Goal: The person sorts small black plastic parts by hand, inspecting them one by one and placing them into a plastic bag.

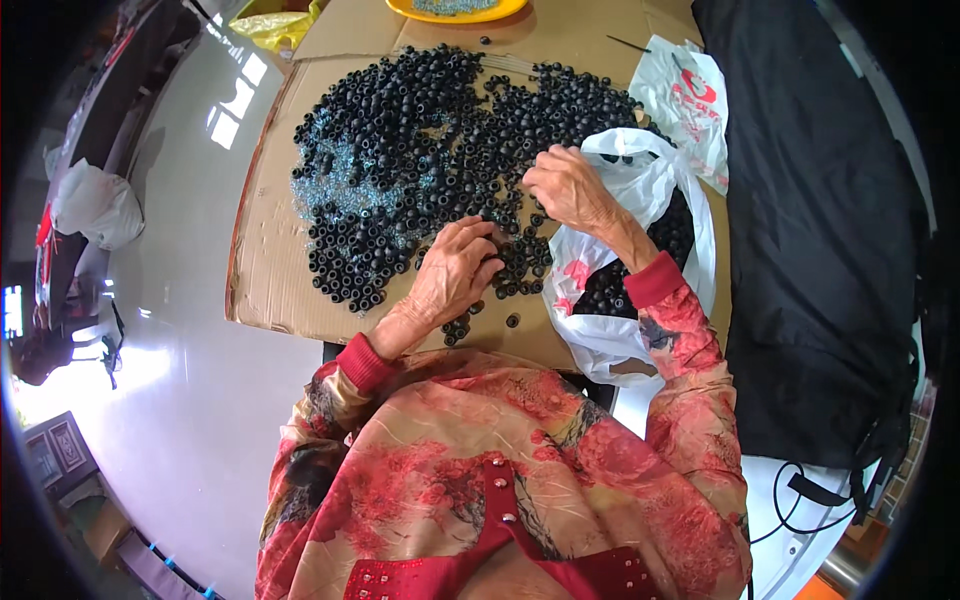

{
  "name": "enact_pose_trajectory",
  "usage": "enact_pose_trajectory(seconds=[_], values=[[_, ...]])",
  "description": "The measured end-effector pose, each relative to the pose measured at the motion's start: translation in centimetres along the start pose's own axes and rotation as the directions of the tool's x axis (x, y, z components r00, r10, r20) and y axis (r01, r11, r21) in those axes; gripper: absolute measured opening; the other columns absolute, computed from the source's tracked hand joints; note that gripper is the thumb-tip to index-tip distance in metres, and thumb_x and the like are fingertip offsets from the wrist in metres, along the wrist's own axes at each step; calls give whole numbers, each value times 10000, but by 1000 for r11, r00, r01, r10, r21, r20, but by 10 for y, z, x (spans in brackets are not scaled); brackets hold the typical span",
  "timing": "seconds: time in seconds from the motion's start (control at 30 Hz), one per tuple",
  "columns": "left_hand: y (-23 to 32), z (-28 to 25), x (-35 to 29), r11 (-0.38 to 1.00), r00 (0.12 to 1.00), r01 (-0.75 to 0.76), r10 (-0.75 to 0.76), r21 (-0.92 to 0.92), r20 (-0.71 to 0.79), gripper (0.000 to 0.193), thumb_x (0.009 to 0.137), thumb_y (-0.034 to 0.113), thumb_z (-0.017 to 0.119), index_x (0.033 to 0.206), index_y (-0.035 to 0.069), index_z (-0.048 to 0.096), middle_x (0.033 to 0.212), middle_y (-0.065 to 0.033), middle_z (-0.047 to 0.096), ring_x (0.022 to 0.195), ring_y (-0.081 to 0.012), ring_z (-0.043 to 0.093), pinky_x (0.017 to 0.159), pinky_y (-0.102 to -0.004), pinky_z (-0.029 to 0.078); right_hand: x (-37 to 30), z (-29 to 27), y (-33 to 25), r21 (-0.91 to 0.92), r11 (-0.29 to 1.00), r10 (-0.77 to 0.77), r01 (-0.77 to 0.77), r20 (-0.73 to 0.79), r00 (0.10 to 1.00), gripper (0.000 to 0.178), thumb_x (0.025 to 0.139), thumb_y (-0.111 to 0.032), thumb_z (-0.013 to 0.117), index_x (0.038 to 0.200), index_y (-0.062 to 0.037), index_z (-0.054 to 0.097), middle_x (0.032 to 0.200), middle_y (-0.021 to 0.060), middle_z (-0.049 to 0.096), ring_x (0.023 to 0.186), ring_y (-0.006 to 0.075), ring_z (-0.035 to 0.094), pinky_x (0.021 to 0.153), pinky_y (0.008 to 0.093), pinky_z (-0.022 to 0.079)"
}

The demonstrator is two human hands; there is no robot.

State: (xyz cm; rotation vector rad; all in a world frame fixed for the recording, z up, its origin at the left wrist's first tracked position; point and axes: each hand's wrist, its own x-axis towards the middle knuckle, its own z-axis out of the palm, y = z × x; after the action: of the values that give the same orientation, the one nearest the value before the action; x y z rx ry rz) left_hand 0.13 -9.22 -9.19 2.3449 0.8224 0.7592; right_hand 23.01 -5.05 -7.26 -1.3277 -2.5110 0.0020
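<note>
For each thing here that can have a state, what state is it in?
Black rings: spread loose over the cardboard sheet.
White plastic bag: open, part full of rings.
Left hand: fingers curled, resting on the rings.
Right hand: fingers bent, picking among the rings at the bag's mouth.
Second white bag: lying crumpled.
Yellow dish: holds small pieces.

Bright daylight, window glare on the glossy floor (pixel 225 110), sharp centre, fisheye bending, dark vignetted corners
</note>
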Motion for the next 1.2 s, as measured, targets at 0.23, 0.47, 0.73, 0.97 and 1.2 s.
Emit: enact_pose_trajectory(seconds=[0.23,0.47,0.73,0.97,1.2], values=[[8,9,7,995,996,-86,86,57,-1,158,758,124,636,840,-2,591,1114,-154,549,1112,-333,465,898,-401,414,1,16,-17,-38,996,-82,82,8,997,44,675,-72,580,673,-92,541,694,34,481,757,209,479,688,345,369],[11,-30,5,717,878,374,-478,-588,-24,137,778,137,644,806,3,639,812,-78,632,754,-173,575,699,-283,461,4,10,-21,-1,997,-83,83,23,996,56,674,-75,600,700,-89,553,709,40,483,761,213,474,693,344,364],[10,-43,5,-233,788,129,-565,-964,243,156,893,150,520,942,14,579,753,-43,608,699,-136,590,678,-272,499,5,14,-31,61,990,-125,124,14,992,74,687,-86,609,731,-94,549,699,49,485,749,219,475,680,346,348],[9,-30,1,-436,832,53,-479,-898,281,141,910,157,487,919,36,557,762,-59,603,707,-154,597,696,-292,516,-5,2,-34,75,996,-39,41,-28,999,90,707,-149,630,751,-89,579,709,40,513,737,216,482,684,346,357],[21,-39,25,-307,853,46,-484,-951,197,152,905,173,500,930,33,554,832,-55,604,718,-123,584,673,-256,512,44,-63,-75,407,880,-99,244,-344,934,236,687,-89,690,909,-35,634,797,62,607,769,213,577,673,312,470]])
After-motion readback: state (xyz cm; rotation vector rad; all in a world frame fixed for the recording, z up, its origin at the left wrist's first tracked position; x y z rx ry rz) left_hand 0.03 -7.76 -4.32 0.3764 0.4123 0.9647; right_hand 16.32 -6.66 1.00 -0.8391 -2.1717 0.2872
